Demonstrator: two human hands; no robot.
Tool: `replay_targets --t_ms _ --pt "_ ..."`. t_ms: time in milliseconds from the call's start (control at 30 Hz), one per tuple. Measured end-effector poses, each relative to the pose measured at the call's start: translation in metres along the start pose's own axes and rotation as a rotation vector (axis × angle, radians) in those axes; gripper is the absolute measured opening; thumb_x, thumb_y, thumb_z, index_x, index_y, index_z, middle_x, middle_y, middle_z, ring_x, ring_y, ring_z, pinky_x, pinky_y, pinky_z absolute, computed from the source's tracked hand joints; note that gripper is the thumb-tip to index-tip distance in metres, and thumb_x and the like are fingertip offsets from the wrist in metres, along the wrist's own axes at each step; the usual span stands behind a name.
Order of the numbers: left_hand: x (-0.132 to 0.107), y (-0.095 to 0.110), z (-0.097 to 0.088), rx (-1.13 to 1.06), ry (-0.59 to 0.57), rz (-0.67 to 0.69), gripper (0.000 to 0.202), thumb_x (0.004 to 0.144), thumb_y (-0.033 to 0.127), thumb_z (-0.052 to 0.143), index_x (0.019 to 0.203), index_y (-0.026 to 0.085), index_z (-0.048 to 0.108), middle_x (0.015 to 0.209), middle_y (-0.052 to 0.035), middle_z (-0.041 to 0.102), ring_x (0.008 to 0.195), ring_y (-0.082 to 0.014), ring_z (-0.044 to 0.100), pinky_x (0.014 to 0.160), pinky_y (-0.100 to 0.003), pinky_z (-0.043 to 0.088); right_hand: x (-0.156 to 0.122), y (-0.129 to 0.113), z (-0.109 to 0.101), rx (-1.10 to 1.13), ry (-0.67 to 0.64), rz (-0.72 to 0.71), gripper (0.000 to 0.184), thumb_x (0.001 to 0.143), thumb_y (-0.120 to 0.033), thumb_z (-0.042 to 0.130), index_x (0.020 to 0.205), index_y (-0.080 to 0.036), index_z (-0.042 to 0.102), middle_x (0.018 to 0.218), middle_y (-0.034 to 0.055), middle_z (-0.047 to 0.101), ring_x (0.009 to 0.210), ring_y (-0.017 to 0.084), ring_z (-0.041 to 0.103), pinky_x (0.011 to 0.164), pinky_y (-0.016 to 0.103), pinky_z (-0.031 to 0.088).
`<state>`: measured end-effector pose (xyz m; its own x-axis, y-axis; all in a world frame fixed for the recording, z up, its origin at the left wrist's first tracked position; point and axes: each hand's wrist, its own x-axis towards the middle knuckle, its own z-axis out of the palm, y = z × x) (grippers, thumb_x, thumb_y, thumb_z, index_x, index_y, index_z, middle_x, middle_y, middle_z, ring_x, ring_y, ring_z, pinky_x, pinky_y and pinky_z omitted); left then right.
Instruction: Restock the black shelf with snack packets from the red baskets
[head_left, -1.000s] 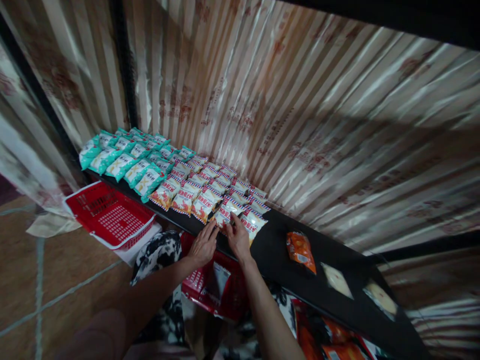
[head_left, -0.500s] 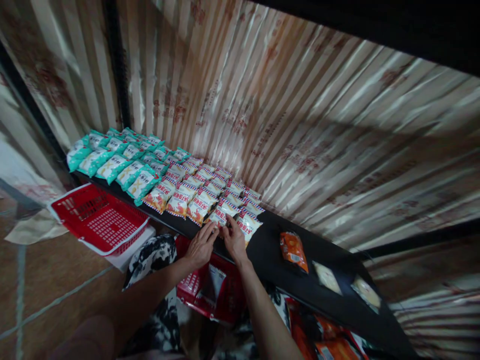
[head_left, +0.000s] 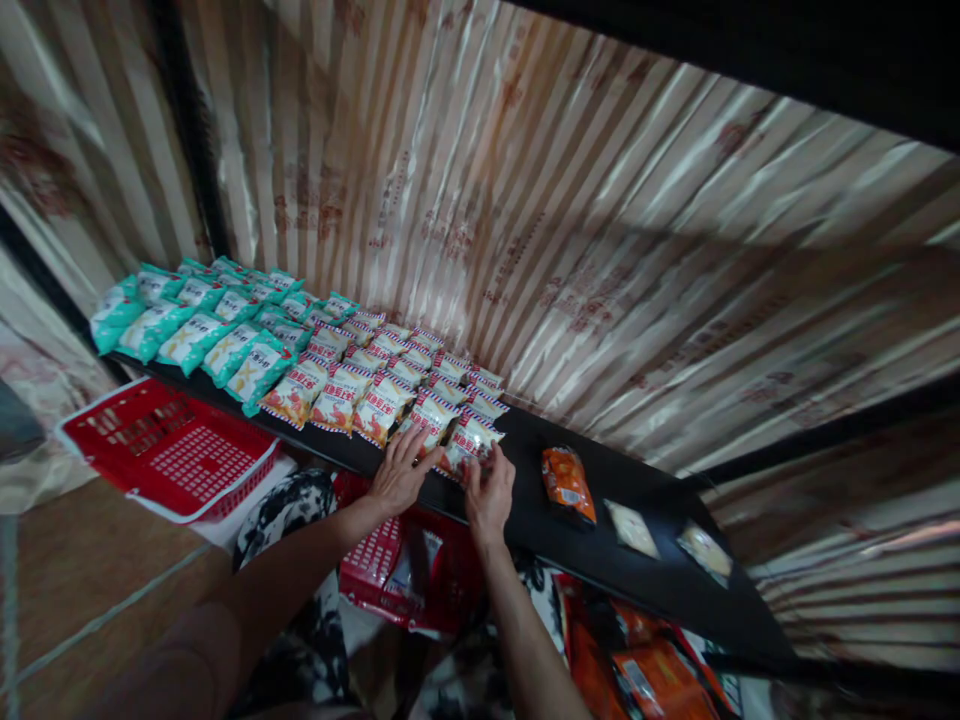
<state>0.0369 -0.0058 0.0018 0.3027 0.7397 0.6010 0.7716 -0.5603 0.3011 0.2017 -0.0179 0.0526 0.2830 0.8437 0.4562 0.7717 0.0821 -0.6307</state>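
The right hand (head_left: pixel 489 497), grip half open, has moved to the end white snack bag (head_left: pixel 470 438) on the black shelf (head_left: pixel 529 482), so its turn seems here, left hand (head_left: pixel 398 481) loosely spread nearby.

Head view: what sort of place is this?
Probably a shop or stockroom: rows of teal bags and white-and-red snack bags lie on a long black shelf, with a red basket lower in front.
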Motion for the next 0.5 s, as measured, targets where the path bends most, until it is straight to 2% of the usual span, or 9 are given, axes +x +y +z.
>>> replay_targets --t_ms 67,167,300,500 --pt "0.004 0.000 0.001 0.001 -0.003 0.010 0.056 0.081 0.007 0.046 0.131 0.030 0.042 0.146 -0.0086 0.027 0.137 -0.0281 0.015 0.106 -0.051 0.023 -0.002 0.012 -0.002 -0.017 0.009 0.077 0.060 0.081 -0.052 0.041 0.127 -0.014 0.044 0.107 0.0154 0.053 0.093 0.025 0.056 0.080 0.039 0.047" --pt "0.009 -0.001 0.004 0.023 -0.003 0.014 0.054 0.083 0.010 0.045 0.133 0.030 0.040 0.147 -0.0072 0.025 0.137 -0.0273 0.014 0.106 -0.050 0.023 -0.004 0.023 0.002 0.013 -0.042 0.116 0.065 0.079 -0.057 0.042 0.125 -0.011 0.045 0.107 0.0166 0.054 0.094 0.026 0.056 0.081 0.039 0.046" --pt "0.011 -0.003 0.010 0.062 -0.014 0.015 0.049 0.086 0.014 0.044 0.133 0.028 0.039 0.148 -0.0083 0.023 0.137 -0.0264 0.013 0.107 -0.048 0.024 -0.002 0.026 0.010 0.081 -0.107 0.134 0.065 0.079 -0.057 0.043 0.124 -0.011 0.046 0.107 0.0162 0.058 0.097 0.026 0.055 0.084 0.038 0.044" --pt "0.009 -0.004 0.015 0.101 0.010 0.042 0.046 0.086 0.015 0.044 0.132 0.023 0.041 0.145 -0.0130 0.027 0.136 -0.0278 0.017 0.106 -0.050 0.024 -0.003 0.029 0.018 0.178 -0.102 0.139 0.062 0.079 -0.053 0.045 0.127 -0.014 0.045 0.112 0.0141 0.058 0.098 0.023 0.056 0.080 0.034 0.045"
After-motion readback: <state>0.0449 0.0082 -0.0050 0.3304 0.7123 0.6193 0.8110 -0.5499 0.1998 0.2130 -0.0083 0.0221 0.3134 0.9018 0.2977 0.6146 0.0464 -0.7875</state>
